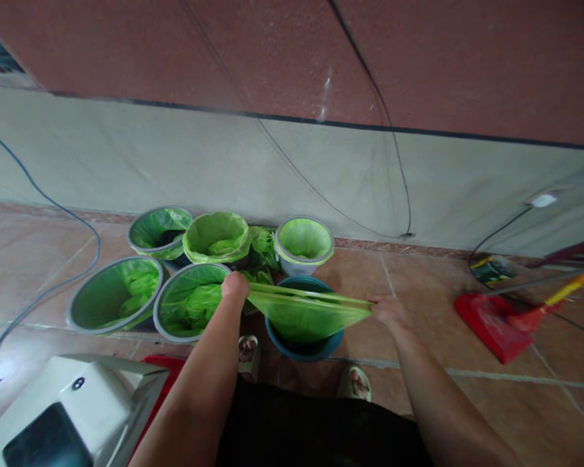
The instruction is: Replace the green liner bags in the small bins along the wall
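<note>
Fingers of the left hand [235, 286] and right hand [389, 311] pinch the bag [305, 318] taut by its mouth over the blue bin [305, 355], seemingly the lining step, the next move likely calling for stretching that mouth round the rim.

It seemed a home's utility area: tiled floor [418, 275], painted wall [199, 155] above, bins [299, 267] around centre, dustpan [486, 324] at right.
</note>
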A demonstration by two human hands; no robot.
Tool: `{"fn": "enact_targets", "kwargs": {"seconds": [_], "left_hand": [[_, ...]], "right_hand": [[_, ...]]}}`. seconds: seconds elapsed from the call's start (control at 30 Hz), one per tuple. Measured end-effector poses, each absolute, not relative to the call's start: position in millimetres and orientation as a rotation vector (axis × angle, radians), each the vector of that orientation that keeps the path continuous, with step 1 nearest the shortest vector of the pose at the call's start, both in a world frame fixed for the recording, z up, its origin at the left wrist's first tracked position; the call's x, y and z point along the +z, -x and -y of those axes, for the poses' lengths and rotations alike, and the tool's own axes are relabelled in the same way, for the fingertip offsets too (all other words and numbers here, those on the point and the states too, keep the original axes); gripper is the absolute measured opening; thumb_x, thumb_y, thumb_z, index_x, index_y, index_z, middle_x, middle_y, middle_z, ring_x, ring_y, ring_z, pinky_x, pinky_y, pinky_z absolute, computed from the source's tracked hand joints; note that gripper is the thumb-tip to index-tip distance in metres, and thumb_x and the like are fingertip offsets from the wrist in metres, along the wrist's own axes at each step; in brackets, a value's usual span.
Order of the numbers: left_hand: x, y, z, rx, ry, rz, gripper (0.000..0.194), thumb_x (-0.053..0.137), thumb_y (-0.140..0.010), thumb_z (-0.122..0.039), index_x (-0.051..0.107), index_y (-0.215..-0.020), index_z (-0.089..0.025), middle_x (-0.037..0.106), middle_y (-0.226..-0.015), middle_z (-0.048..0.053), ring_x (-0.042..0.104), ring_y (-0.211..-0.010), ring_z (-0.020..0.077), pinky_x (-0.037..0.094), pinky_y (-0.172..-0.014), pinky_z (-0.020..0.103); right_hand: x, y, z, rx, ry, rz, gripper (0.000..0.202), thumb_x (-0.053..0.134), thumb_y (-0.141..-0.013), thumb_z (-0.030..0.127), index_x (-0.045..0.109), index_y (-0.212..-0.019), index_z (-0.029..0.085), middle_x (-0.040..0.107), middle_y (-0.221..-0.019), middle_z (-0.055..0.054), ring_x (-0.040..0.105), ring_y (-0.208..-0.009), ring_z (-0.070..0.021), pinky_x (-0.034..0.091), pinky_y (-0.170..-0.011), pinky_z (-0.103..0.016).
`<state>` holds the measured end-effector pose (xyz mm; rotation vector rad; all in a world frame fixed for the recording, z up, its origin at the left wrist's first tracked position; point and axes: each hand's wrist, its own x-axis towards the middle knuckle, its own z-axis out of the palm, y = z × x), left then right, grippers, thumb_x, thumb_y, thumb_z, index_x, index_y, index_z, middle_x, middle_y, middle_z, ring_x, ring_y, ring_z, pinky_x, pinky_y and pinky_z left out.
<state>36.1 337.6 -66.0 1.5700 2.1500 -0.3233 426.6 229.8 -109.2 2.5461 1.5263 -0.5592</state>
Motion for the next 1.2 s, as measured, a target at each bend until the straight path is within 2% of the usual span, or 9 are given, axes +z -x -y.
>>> {"fn": "enact_targets", "kwargs": {"seconds": [0.17, 0.3, 0.43, 0.57, 0.73, 0.97, 1.1, 1.2], "left_hand": [[-64, -40, -336, -0.332, -1.585, -2.155, 0.040, 0.059, -0.075, -0.011, 0.067, -0.113, -0.008, 0.070, -0.107, 0.021, 0.067, -0.105, 0.0281, 0.054, -0.080, 0.029], [-53, -52, -334, -0.320, -1.650, -2.143, 0.036, 0.056, -0.079, -0.016, 0.067, -0.113, -0.008, 0.067, -0.114, 0.023, 0.066, -0.107, 0.0301, 0.055, -0.082, 0.033], [-36, -76, -327, -0.271, -1.906, -1.997, 0.039, 0.049, -0.084, -0.016, 0.062, -0.120, -0.011, 0.063, -0.124, 0.020, 0.060, -0.117, 0.0295, 0.052, -0.091, 0.036], [-30, -109, -308, -0.316, -2.152, -1.634, 0.033, 0.050, -0.082, -0.013, 0.068, -0.110, -0.014, 0.067, -0.117, 0.015, 0.062, -0.114, 0.0254, 0.050, -0.095, 0.034], [-43, -141, -279, -0.430, -2.275, -1.334, 0.028, 0.056, -0.079, -0.011, 0.070, -0.103, -0.010, 0.070, -0.109, 0.018, 0.065, -0.107, 0.0287, 0.053, -0.091, 0.038], [-72, -136, -272, -0.571, -2.329, -1.229, 0.029, 0.056, -0.080, -0.010, 0.069, -0.105, -0.012, 0.070, -0.109, 0.017, 0.063, -0.111, 0.0301, 0.051, -0.093, 0.042], [-90, -130, -272, -0.599, -2.317, -1.221, 0.035, 0.060, -0.077, -0.010, 0.066, -0.111, -0.015, 0.067, -0.117, 0.015, 0.059, -0.115, 0.0309, 0.046, -0.098, 0.048], [-101, -132, -271, -0.604, -2.284, -1.249, 0.035, 0.062, -0.076, -0.011, 0.066, -0.110, -0.018, 0.067, -0.118, 0.012, 0.058, -0.117, 0.0296, 0.039, -0.104, 0.051]], "right_hand": [[-111, -423, -226, -0.578, -2.531, -1.517, 0.027, 0.054, -0.076, 0.017, 0.077, -0.087, 0.022, 0.074, -0.089, -0.007, 0.069, -0.084, -0.0211, 0.046, -0.062, -0.024], [-108, -414, -231, -0.588, -2.511, -1.551, 0.020, 0.058, -0.076, 0.023, 0.077, -0.081, 0.020, 0.073, -0.085, -0.009, 0.069, -0.085, -0.0236, 0.049, -0.066, -0.026], [-98, -400, -241, -0.544, -2.522, -1.625, 0.028, 0.058, -0.076, 0.019, 0.075, -0.099, 0.018, 0.073, -0.098, -0.013, 0.067, -0.096, -0.0256, 0.050, -0.078, -0.029], [-93, -370, -252, -0.580, -2.440, -1.855, 0.037, 0.053, -0.083, 0.016, 0.068, -0.116, 0.022, 0.070, -0.112, -0.009, 0.063, -0.106, -0.0212, 0.047, -0.089, -0.027], [-108, -318, -259, -0.711, -2.154, -2.202, 0.032, 0.052, -0.087, 0.016, 0.068, -0.115, 0.019, 0.067, -0.118, -0.008, 0.060, -0.110, -0.0187, 0.041, -0.099, -0.026], [-135, -286, -254, -0.752, -2.043, -2.167, 0.028, 0.057, -0.084, 0.016, 0.071, -0.107, 0.016, 0.066, -0.113, -0.013, 0.059, -0.110, -0.0241, 0.041, -0.097, -0.031], [-139, -285, -250, -0.726, -2.019, -2.128, 0.031, 0.060, -0.083, 0.021, 0.067, -0.113, 0.019, 0.064, -0.120, -0.012, 0.054, -0.116, -0.0256, 0.038, -0.100, -0.036], [-139, -285, -246, -0.706, -2.011, -2.091, 0.030, 0.058, -0.082, 0.018, 0.067, -0.111, 0.021, 0.065, -0.119, -0.009, 0.052, -0.119, -0.0259, 0.034, -0.103, -0.039]]}}
